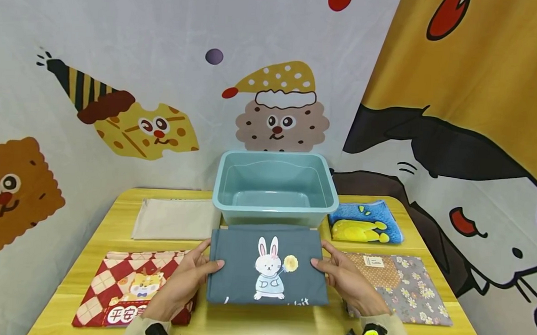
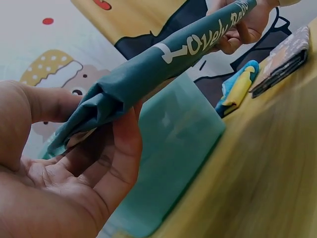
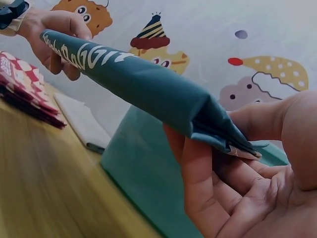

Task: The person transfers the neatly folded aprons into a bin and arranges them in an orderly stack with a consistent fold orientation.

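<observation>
A folded dark teal cloth (image 1: pixel 235 272) with a white rabbit print is held up in front of the blue plastic tub (image 1: pixel 275 216). My left hand (image 1: pixel 188 279) pinches its left side, thumb on top and fingers beneath. At the opposite side my right hand (image 1: pixel 351 283) grips it the same way. Both wrist views show the folded layers squeezed between thumb and fingers, with white lettering along the near fold of the cloth (image 2: pixel 148 69). In the right wrist view, the tub's side (image 3: pixel 143 163) stands behind and below the cloth (image 3: pixel 143 84).
Left on the wooden table (image 1: pixel 223 327) lie a folded beige cloth (image 1: pixel 174 221) and a red-and-cream checked cloth (image 1: pixel 103 285). To the right are a blue-and-yellow folded cloth (image 1: pixel 361 223) and a grey floral one (image 1: pixel 412 291). Behind hangs a cartoon-printed curtain (image 1: pixel 165 56).
</observation>
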